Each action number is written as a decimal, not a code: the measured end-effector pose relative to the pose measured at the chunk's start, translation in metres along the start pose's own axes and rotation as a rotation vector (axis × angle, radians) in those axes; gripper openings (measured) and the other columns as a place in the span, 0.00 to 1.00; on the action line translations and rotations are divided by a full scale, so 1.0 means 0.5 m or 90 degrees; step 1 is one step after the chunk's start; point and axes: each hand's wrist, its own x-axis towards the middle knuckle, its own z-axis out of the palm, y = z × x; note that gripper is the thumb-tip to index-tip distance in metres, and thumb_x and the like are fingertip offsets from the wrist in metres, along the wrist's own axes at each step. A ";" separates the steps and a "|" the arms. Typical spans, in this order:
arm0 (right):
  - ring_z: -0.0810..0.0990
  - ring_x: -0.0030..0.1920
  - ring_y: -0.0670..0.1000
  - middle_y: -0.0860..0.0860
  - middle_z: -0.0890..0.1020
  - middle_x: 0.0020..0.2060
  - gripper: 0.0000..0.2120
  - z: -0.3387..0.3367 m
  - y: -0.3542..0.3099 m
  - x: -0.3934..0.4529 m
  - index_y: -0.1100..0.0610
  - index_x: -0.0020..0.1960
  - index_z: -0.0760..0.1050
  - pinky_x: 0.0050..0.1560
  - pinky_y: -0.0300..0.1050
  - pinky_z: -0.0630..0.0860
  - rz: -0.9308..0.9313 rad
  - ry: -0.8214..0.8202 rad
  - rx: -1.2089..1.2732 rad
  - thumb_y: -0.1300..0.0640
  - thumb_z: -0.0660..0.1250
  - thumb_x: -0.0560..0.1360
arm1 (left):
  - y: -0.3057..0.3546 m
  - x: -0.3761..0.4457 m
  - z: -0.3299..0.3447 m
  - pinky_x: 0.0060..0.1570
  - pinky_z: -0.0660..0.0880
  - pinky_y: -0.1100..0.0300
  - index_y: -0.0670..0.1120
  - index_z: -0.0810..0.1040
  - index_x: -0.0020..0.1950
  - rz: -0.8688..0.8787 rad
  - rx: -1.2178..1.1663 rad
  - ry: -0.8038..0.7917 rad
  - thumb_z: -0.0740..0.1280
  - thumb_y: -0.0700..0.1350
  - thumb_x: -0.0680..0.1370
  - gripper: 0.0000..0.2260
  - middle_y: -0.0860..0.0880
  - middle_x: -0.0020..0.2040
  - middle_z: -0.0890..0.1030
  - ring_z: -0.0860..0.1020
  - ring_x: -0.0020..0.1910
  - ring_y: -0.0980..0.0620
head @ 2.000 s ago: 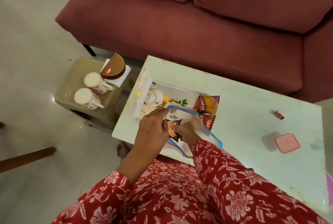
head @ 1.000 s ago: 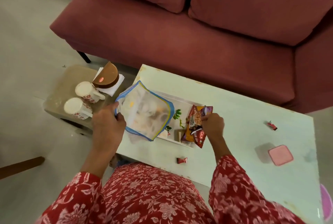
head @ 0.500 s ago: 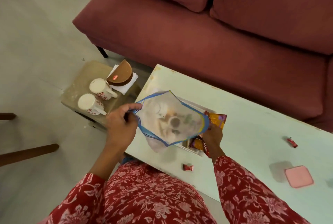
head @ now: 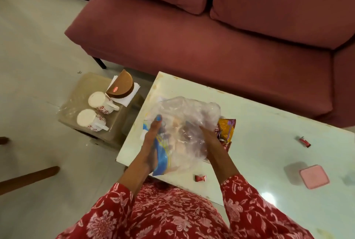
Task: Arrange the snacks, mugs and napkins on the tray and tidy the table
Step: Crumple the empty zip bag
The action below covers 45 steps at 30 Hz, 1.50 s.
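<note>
Head cam looks down at a pale table [head: 269, 142] w/ a red sofa [head: 192, 46] behind it. Both hands hold one clear plastic bag [head: 190, 119] w/ a blue edge, up over the left end of the table. Left hand [head: 153, 142] is on the bag's left side, by the blue edge, fingers bent round it & thumb w/ a blue nail on top. Right hand [head: 209, 137] holds the bag's right side, fingers tucked under the plastic, so can't tell just how they sit. Bag is puffy & crinkled. Blurry shapes show thru it, can't tell what they are.

Snack packs [head: 225, 131], one orange & purple, one red, peek out just right of the bag, by the right hand. They lie on the table end; the tray is hidden by the bag, only a bit of white shows at its left.

A small red candy [head: 200, 178] lies on the table near the front edge, just below the bag. Another red candy [head: 304, 141] lies well off to the right. A pink square lid [head: 314, 176] sits on the table at the right too.

2 white mugs [head: 98, 110] w/ red flowers stand on a low side stool [head: 76, 92] left of the table, close to each other. Behind them is a brown half-round holder [head: 121, 85] on white napkins [head: 132, 94].

Red flower sleeves & lap fill the bottom.
</note>
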 end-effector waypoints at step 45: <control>0.82 0.52 0.48 0.50 0.84 0.47 0.18 -0.080 0.047 -0.403 0.56 0.44 0.81 0.49 0.40 0.79 -0.408 0.119 -0.060 0.75 0.61 0.67 | -0.137 -0.244 0.154 0.57 0.76 0.47 0.63 0.61 0.64 0.205 0.132 -0.321 0.67 0.45 0.65 0.31 0.45 0.63 0.72 0.75 0.58 0.45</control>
